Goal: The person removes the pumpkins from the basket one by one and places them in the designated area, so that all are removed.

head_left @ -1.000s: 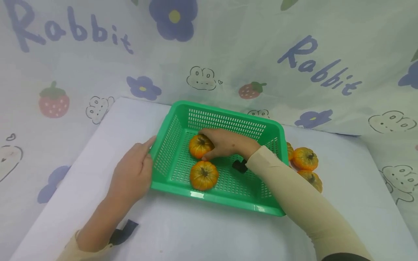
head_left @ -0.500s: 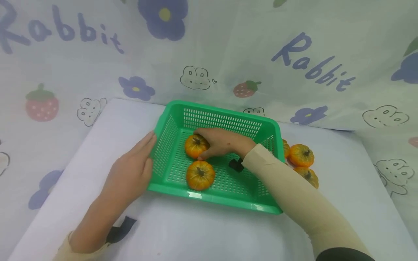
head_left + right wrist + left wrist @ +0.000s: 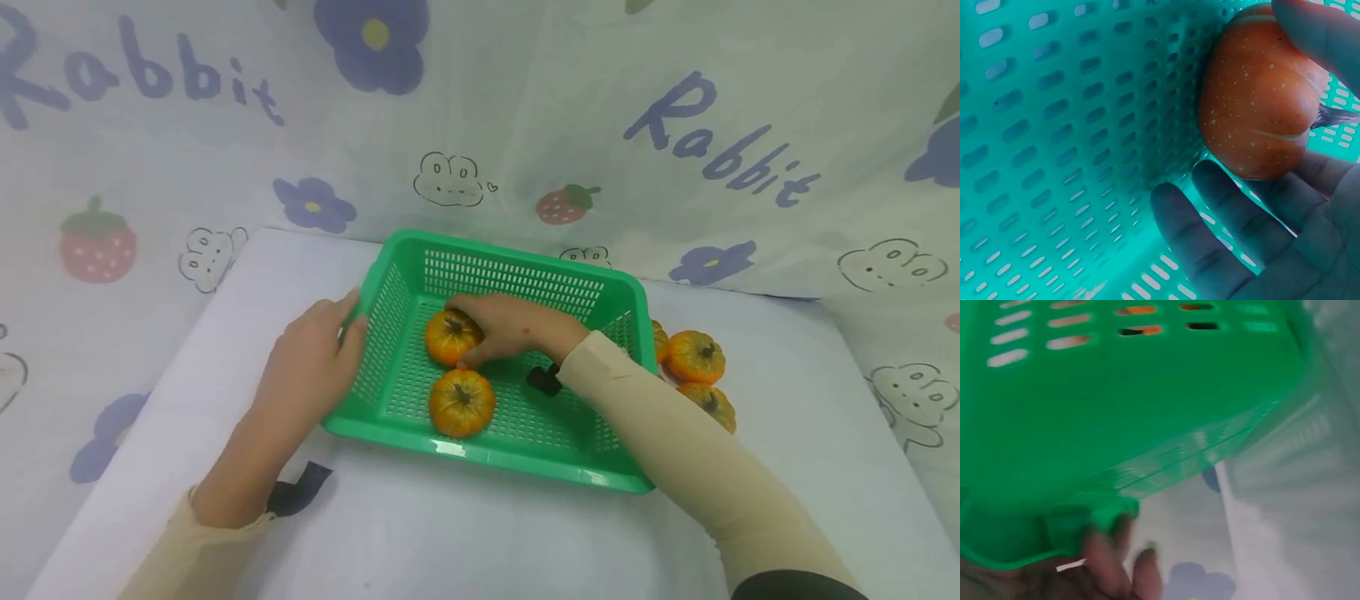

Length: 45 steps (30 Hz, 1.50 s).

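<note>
In the head view a green plastic basket (image 3: pixel 517 463) with slotted sides stands on the white table. My left hand (image 3: pixel 309 358) grips its left rim, thumb over the inner side; in the left wrist view the fingers (image 3: pixel 1147 572) curl under the rim beside the outer wall. Inside the basket, my right hand (image 3: pixel 510 325) holds an orange pumpkin (image 3: pixel 447 340) by its sides. The right wrist view shows the thumb on top of this pumpkin (image 3: pixel 1260 100) and the fingers below it, the basket wall close behind. A second pumpkin (image 3: pixel 462 404) sits just in front.
Several more pumpkins (image 3: pixel 695 357) lie on the table against the basket's right side, partly hidden by the basket and the right sleeve (image 3: pixel 667 442). A patterned cloth (image 3: pixel 510 108) with rabbits and flowers hangs behind the table (image 3: pixel 465 542).
The left hand, lying along the left rim with straighter fingers half a second ago, now hooks its thumb over the rim. The right hand stays at the pumpkin. The head view has shifted slightly.
</note>
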Each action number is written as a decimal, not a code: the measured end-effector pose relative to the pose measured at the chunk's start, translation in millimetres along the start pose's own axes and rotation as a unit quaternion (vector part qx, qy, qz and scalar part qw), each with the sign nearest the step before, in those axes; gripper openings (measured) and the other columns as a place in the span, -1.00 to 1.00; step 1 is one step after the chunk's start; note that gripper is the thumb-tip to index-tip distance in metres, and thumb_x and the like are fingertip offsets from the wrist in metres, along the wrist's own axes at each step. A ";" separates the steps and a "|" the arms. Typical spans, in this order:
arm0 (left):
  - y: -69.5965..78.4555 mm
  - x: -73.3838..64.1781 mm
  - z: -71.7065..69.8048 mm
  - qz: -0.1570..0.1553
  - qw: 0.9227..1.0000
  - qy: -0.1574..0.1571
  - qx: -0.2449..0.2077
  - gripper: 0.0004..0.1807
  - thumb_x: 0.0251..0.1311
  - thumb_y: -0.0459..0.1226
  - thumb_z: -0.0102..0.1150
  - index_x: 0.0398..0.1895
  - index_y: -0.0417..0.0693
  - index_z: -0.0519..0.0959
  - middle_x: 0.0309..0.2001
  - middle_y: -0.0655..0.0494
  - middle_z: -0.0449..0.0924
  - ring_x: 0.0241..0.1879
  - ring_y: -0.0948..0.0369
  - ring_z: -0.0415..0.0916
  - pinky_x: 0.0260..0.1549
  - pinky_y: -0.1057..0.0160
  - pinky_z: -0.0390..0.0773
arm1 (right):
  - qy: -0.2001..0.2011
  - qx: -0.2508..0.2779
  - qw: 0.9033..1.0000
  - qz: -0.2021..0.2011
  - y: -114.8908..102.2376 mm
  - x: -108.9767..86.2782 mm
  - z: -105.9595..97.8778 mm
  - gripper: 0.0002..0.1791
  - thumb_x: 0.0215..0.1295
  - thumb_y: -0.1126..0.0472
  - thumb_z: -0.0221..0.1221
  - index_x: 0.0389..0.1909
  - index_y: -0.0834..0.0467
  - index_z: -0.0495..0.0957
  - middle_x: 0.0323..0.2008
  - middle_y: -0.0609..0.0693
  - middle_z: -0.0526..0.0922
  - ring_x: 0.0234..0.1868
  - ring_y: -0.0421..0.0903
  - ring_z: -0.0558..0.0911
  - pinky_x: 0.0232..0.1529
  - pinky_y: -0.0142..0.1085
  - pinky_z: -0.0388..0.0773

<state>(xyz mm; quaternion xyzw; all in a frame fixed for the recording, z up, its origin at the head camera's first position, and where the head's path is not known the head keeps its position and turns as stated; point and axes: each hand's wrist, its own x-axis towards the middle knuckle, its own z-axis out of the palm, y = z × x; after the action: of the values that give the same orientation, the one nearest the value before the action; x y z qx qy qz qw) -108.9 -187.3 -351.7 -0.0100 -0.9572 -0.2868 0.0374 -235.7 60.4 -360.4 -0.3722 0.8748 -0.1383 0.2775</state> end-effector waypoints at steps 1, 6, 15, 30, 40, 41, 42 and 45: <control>-1.1 0.9 0.9 -0.008 1.000 -0.004 -0.002 -0.41 0.68 -0.12 -0.22 0.58 -0.28 0.23 0.15 -0.36 0.55 -0.18 -0.10 0.52 -0.21 -0.12 0.54 | -0.002 -0.002 1.000 -0.001 -0.6 0.4 0.3 -0.08 0.31 -0.07 0.45 0.58 0.06 0.23 0.40 0.02 0.47 0.33 -0.03 0.47 0.38 -0.08 0.37; -4.5 -4.6 2.8 -0.048 0.998 -0.022 -0.037 -0.40 0.70 -0.08 -0.40 0.65 -0.15 0.13 0.27 -0.34 0.53 -0.14 -0.14 0.59 -0.17 -0.11 0.56 | -0.008 -0.013 1.000 -0.006 -3.0 2.1 1.5 -0.09 0.30 -0.07 0.46 0.57 0.04 0.24 0.39 0.01 0.48 0.32 -0.03 0.47 0.37 -0.08 0.38; -3.4 -21.5 4.3 -0.088 0.993 -0.014 -0.080 -0.38 0.70 -0.02 -0.44 0.69 -0.01 0.06 0.34 -0.32 0.49 -0.36 0.03 0.52 -0.27 0.00 0.55 | -0.021 -0.023 0.999 -0.025 -7.1 3.1 0.1 -0.06 0.29 -0.10 0.46 0.57 0.06 0.24 0.40 0.04 0.47 0.33 -0.01 0.47 0.37 -0.07 0.38; -3.8 -15.4 4.6 -0.090 0.990 -0.010 -0.108 -0.34 0.67 0.06 -0.32 0.68 0.00 0.12 -0.07 -0.17 0.67 -0.42 0.10 0.55 -0.46 0.14 0.56 | -0.003 -0.013 1.000 -0.018 -5.5 -3.1 1.5 -0.05 0.31 -0.08 0.45 0.61 0.06 0.21 0.45 0.02 0.43 0.40 0.01 0.44 0.41 -0.06 0.35; -7.4 -15.8 5.8 -0.099 0.988 -0.008 -0.117 -0.34 0.67 0.07 -0.31 0.66 -0.02 0.16 -0.07 -0.15 0.67 -0.42 0.10 0.56 -0.46 0.13 0.57 | 0.014 -0.001 1.000 -0.019 -7.0 -2.9 2.9 -0.06 0.29 -0.13 0.45 0.56 0.08 0.24 0.34 -0.01 0.51 0.27 -0.06 0.51 0.32 -0.10 0.43; -7.6 -15.9 5.8 -0.101 0.988 -0.010 -0.119 -0.34 0.67 0.08 -0.31 0.66 -0.01 0.17 -0.04 -0.17 0.67 -0.41 0.09 0.57 -0.44 0.14 0.58 | 0.016 0.000 1.000 -0.017 -6.9 -3.1 2.8 -0.05 0.29 -0.13 0.45 0.57 0.09 0.23 0.35 0.00 0.51 0.27 -0.05 0.50 0.33 -0.10 0.43; -7.8 -15.9 5.8 -0.102 0.987 -0.013 -0.120 -0.34 0.67 0.09 -0.32 0.66 -0.01 0.17 0.01 -0.19 0.67 -0.39 0.09 0.58 -0.43 0.14 0.58 | 0.017 0.002 1.000 -0.015 -6.8 -3.4 2.6 -0.05 0.29 -0.13 0.45 0.57 0.10 0.23 0.36 0.00 0.50 0.28 -0.05 0.50 0.33 -0.09 0.42; -8.4 -15.8 5.9 -0.104 0.987 -0.020 -0.124 -0.33 0.67 0.10 -0.33 0.66 -0.02 0.18 0.14 -0.24 0.64 -0.34 0.08 0.62 -0.40 0.14 0.60 | 0.019 0.003 1.000 -0.010 -6.0 -4.2 2.1 -0.03 0.29 -0.14 0.45 0.58 0.11 0.22 0.38 0.02 0.49 0.30 -0.03 0.49 0.35 -0.08 0.41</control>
<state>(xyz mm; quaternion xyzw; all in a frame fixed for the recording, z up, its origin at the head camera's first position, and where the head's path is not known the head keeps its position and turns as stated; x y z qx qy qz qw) -93.9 -191.0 -362.5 0.0791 -0.9107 -0.4052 -0.0137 -228.7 59.3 -357.7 -0.3773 0.8759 -0.1508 0.2601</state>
